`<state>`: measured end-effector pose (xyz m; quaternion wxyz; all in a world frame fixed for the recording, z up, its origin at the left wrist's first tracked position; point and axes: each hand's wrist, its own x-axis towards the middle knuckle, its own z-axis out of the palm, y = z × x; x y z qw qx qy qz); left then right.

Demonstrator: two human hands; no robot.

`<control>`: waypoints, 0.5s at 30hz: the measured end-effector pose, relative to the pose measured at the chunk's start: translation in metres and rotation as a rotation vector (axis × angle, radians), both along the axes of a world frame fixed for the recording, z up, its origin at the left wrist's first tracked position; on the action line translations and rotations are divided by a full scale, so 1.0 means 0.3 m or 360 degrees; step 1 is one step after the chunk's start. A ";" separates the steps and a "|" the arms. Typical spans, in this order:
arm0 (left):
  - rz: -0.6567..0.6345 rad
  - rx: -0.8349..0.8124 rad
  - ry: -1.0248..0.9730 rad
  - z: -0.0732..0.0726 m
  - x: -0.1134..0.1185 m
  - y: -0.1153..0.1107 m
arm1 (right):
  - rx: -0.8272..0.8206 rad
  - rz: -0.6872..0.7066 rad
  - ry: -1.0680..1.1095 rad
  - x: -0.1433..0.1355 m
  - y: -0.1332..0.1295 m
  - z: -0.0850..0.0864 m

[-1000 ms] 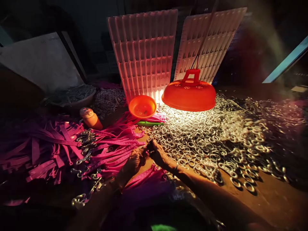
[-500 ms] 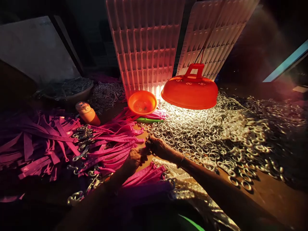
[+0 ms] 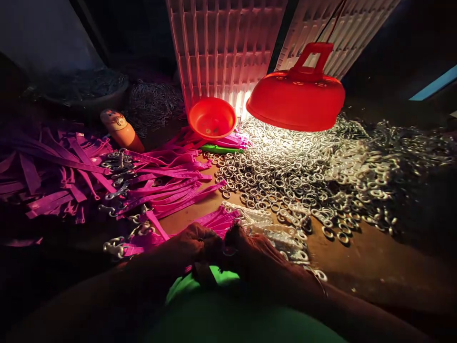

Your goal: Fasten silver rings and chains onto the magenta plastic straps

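Close to my body, my two hands meet in shadow at the near edge of the table. My left hand is closed, and a dark strap end hangs below its fingers. Fingers of my right hand are pinched round a metal ring that shows faintly between the hands. Just beyond them lies a bundle of pink straps. White straps with rings lie beside my right hand. Further left, more pink straps with metal snap hooks are spread out.
A big heap of metal rings covers the right side under a hanging red lamp shade. Behind are an orange bowl, a green item and an orange bottle. Ribbed translucent panels stand at the back.
Both hands have drawn back from the edge of the ring heap toward my body. A ring now shows between them. The view has tilted down.
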<state>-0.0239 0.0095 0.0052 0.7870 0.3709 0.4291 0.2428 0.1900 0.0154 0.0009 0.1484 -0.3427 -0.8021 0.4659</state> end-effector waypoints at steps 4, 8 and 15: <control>0.0002 0.0050 0.0082 -0.016 0.015 -0.068 | -0.0027 -0.0070 -0.0006 -0.018 -0.027 -0.032; 0.0142 -0.0006 -0.0008 0.002 0.032 -0.090 | -0.0124 -0.0029 0.0113 -0.035 -0.027 -0.077; 0.0229 -0.0165 -0.0252 -0.039 0.053 -0.073 | -0.0166 0.0167 0.0050 -0.044 -0.007 -0.030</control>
